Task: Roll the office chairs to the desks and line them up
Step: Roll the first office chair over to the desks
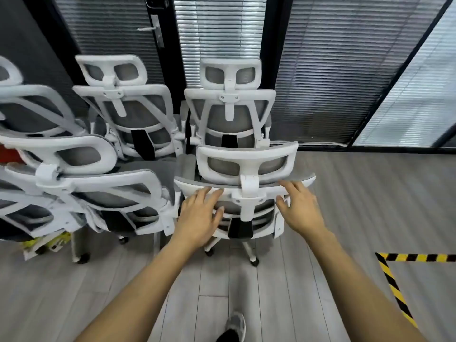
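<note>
We reach both arms out, left hand (pixel 199 213) flat and loose on the near chair (pixel 246 191) back, right hand (pixel 299 208) spread wide by its top edge, more chairs (pixel 128 107) packed by the blinds (pixel 219 33).

Both hands spread at the nearest chair (pixel 246 174) backrest top, left hand (pixel 199 213), right hand (pixel 299 206); more chairs (pixel 123 107) clustered behind

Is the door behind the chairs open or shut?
Shut, apparently: the door sits flush in its dark frame, handle level, with no gap showing.
</note>
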`<state>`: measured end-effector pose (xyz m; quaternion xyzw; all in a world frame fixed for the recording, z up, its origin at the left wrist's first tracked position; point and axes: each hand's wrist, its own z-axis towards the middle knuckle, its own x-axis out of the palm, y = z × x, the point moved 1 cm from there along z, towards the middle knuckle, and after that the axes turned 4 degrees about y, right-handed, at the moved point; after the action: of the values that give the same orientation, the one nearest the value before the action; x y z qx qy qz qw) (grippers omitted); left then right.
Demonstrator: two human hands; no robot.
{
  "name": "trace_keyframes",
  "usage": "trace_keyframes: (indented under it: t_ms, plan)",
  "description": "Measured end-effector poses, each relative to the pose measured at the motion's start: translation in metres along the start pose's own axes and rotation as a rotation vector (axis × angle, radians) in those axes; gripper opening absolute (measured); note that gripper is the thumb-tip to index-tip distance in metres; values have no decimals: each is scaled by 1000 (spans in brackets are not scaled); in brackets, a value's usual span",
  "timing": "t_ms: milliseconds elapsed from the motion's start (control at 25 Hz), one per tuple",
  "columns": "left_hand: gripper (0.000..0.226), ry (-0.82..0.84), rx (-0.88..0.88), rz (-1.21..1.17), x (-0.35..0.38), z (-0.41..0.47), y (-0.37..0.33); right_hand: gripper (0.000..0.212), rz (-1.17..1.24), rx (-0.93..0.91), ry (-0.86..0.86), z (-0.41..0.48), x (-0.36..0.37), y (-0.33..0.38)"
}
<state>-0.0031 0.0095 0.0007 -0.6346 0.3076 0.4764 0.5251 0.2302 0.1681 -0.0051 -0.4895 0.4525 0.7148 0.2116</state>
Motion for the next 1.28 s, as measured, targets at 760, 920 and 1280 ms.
trace_keyframes:
  t_ms: [760,920,1280]
  plan:
    - [34,-55,143,89,47,33,78,59,-162,166,-22,-59,51,11]
    - [36,-5,299,78,47,23,71,56,-178,308,-116,-124,51,22]
    - [37,144,647,11,91,-16,-28,42,-200,586,-362,-278,24,2]
